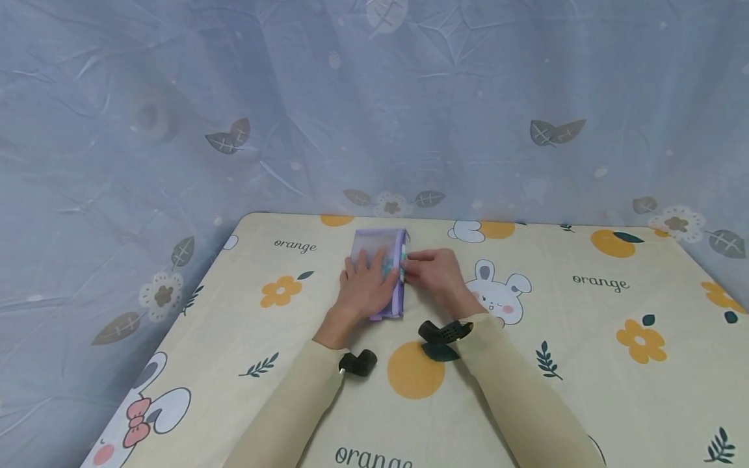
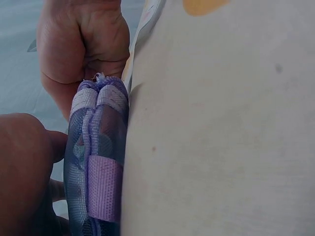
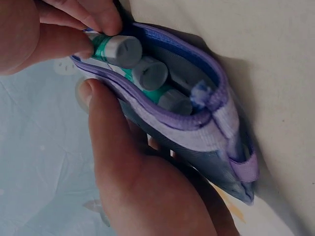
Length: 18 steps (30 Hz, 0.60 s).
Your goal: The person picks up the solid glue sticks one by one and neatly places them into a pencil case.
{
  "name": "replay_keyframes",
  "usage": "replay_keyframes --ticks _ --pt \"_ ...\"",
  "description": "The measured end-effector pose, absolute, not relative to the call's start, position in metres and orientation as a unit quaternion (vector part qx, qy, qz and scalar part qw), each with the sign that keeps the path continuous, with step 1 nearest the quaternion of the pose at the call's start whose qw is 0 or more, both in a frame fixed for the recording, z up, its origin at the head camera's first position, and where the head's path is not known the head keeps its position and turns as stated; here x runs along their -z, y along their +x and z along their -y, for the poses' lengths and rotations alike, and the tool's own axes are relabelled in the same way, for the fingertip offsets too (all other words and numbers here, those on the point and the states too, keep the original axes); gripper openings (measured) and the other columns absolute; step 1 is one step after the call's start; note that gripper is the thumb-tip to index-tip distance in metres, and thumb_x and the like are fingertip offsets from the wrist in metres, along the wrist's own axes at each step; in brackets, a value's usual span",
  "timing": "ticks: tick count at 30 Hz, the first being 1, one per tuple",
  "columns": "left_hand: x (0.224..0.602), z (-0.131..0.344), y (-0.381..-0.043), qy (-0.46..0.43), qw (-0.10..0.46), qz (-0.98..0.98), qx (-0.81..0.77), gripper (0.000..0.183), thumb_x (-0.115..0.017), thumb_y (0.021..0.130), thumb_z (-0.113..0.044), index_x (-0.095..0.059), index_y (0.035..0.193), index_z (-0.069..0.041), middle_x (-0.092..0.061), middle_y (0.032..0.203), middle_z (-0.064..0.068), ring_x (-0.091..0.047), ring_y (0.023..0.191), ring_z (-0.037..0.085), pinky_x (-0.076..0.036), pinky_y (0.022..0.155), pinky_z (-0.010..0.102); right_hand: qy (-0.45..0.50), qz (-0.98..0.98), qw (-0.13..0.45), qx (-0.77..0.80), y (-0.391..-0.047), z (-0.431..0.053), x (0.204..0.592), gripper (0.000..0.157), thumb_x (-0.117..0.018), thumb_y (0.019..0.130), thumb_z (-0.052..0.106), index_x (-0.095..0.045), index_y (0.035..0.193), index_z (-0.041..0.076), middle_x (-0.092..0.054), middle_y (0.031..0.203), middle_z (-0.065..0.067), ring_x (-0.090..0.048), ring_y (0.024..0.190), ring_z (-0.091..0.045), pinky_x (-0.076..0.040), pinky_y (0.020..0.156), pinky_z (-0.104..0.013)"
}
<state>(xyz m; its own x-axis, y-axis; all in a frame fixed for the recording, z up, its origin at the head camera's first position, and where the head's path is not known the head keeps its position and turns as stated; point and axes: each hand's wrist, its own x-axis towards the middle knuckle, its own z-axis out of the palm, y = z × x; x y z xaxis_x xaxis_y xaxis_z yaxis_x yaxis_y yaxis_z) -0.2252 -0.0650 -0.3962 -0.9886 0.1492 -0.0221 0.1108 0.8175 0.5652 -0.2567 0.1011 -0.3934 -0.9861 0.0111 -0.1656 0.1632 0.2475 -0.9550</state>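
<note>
A purple mesh zip pouch [image 1: 374, 239] lies on the table, its opening facing right in the head view. My left hand [image 1: 364, 289] rests on top of it with fingers spread, and the left thumb [image 3: 96, 105] lies by the zipper edge. Inside the parted mouth, the right wrist view shows a row of green-labelled glue sticks with pale ends. My right hand [image 1: 435, 273] is at the mouth, thumb and fingers pinching the nearest glue stick [image 3: 125, 51]. Beside it sit a second glue stick [image 3: 150, 73] and a third glue stick [image 3: 174, 102].
The table is covered by a cream cloth [image 1: 491, 416] printed with oranges, flowers and rabbits. A blue-grey patterned curtain [image 1: 480, 91] hangs behind the table and along its left side. Black wrist cameras sit at both cuffs.
</note>
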Motion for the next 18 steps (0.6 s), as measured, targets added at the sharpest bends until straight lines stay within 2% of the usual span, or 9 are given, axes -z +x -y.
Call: replay_keyframes --ticks 8,18 --pt "0.396 0.066 -0.225 0.065 0.032 -0.956 -0.285 0.065 -0.038 0.112 -0.049 -0.029 0.169 -0.02 -0.02 0.175 0.026 -0.012 0.16 0.057 -0.019 0.126 0.069 0.057 -0.784 0.053 0.615 -0.256 -0.092 0.396 0.032 -0.075 0.096 0.005 -0.075 0.127 -0.002 -0.073 0.132 -0.023 -0.076 0.105 -0.021 -0.063 0.087 -0.028" --pt "0.395 0.064 -0.225 0.068 0.034 -0.956 -0.284 0.067 -0.038 0.112 -0.05 -0.029 0.169 -0.017 -0.016 0.176 0.028 -0.009 0.161 0.059 -0.016 0.128 0.069 0.076 -0.793 0.051 0.602 -0.253 -0.09 0.393 0.026 -0.074 0.097 0.006 -0.078 0.123 0.003 -0.074 0.13 -0.019 -0.075 0.103 -0.023 -0.062 0.086 -0.027"
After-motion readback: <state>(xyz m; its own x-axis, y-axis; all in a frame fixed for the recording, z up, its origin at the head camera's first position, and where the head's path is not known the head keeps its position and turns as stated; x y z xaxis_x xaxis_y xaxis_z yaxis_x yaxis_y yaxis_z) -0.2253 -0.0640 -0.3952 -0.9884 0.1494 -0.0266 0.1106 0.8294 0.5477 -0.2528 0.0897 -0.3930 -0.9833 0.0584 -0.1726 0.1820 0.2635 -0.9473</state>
